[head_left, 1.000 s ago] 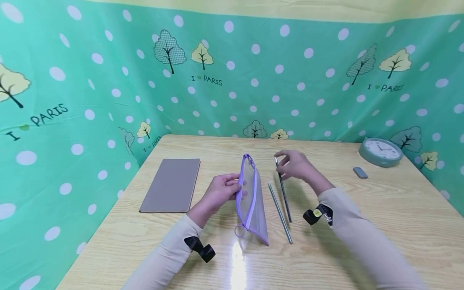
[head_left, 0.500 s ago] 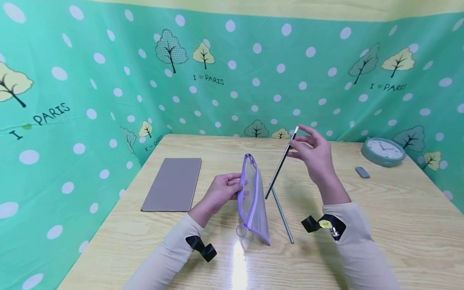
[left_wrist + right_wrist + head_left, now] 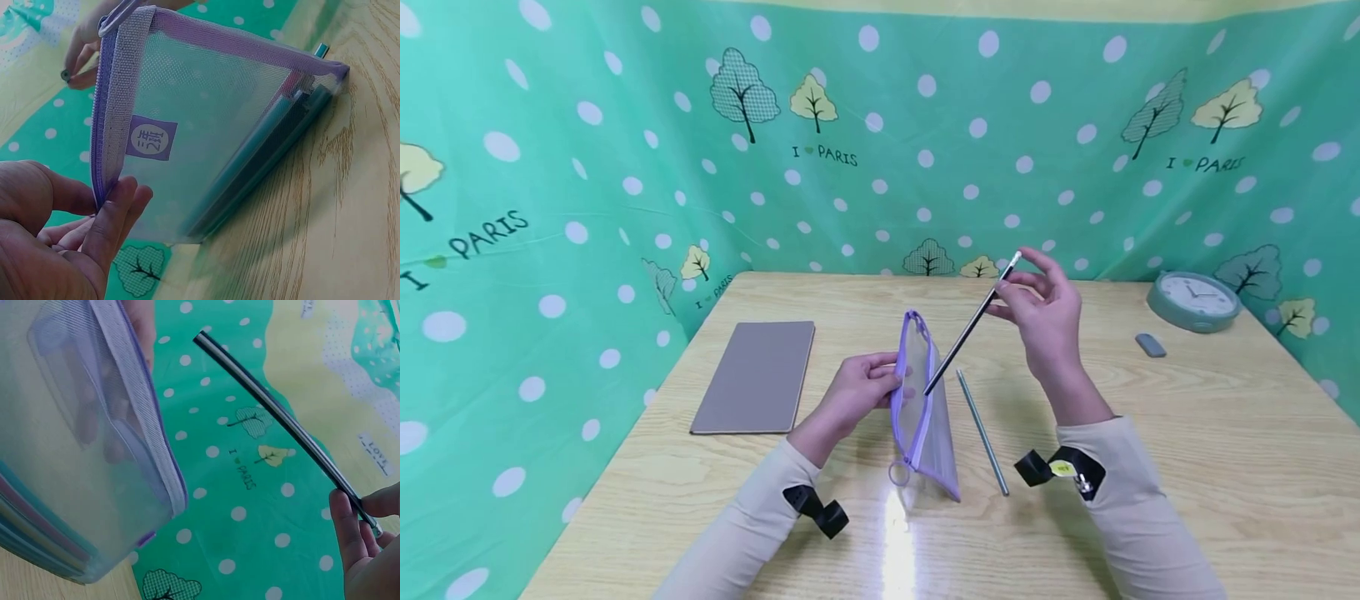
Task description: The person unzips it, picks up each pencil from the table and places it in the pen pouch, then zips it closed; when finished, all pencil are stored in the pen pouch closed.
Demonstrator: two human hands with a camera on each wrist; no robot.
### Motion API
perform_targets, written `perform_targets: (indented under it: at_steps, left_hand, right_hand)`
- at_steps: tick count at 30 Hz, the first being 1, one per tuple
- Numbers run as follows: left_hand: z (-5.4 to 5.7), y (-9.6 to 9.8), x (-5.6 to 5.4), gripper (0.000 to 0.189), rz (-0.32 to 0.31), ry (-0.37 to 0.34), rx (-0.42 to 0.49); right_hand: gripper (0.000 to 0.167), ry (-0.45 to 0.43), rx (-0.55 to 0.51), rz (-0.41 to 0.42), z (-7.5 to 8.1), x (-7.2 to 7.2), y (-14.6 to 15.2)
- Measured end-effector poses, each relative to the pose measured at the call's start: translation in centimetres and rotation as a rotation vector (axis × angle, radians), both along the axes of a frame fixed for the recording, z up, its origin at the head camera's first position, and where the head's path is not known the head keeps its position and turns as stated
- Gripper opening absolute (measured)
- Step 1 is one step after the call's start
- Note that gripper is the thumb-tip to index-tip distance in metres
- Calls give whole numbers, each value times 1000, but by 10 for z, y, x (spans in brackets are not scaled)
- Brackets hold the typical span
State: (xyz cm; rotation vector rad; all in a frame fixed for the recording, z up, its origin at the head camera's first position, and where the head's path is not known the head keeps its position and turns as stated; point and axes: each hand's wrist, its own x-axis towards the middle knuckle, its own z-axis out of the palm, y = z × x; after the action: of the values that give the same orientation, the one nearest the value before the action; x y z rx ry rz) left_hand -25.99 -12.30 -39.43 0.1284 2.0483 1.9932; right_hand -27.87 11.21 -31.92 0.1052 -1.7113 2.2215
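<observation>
My left hand [image 3: 856, 392] pinches the purple-trimmed mesh pencil case [image 3: 936, 446] by one side of its zip edge, and the top gapes open. Through the mesh in the left wrist view, several pencils [image 3: 253, 165] lie along the bottom. My right hand [image 3: 1051, 321] pinches a black pencil [image 3: 966, 337] near its silvery end. That pencil slants down to the left; its lower tip is at the case opening in the head view, while the right wrist view shows it apart from the case. A teal pencil [image 3: 982, 433] lies on the table right of the case.
A grey notebook [image 3: 754, 377] lies on the wooden table [image 3: 1195, 433] at left. Toward the back right are a small grey-blue eraser-like block [image 3: 1150, 345] and a round teal clock [image 3: 1195, 302]. A green dotted curtain [image 3: 865, 217] hangs behind.
The right hand has lifted the black pencil off the table, tilted it and brought its lower tip left to the case opening. The left hand and case have stayed nearly still.
</observation>
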Motion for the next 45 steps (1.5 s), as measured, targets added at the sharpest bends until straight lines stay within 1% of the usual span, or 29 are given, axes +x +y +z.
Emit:
perform_targets:
  at_steps: [6,9,14,19,24,27,32,45]
  left_hand:
    - [-1,3,1,44,-10,-2,6]
    - [0,2,1,43,0,-2,10]
    - [0,2,1,43,1,-3,14]
    - [-1,0,0,42,-6,-3,10]
    - [-1,0,-1,42,-18,-8,8]
    - [-1,0,-1,42,-16,-4,10]
    - [0,0,0,40,-6,-3,9]
    - [0,-1,-1,42,10,1,-16]
  right_hand:
    - [57,43,177,78,-6,8,-15]
    - [57,62,224,118,-9,10,-24]
    - [57,61,286,164,-12,12,-31]
    - [55,53,323,210,-14,13,-33]
    - [53,44,389,251,-17,15,-34]
    - [52,39,418,278,-19,15,-34]
    - [52,9,437,318,-22,15,-35]
    - [52,-6,491,328,-25,11,-35]
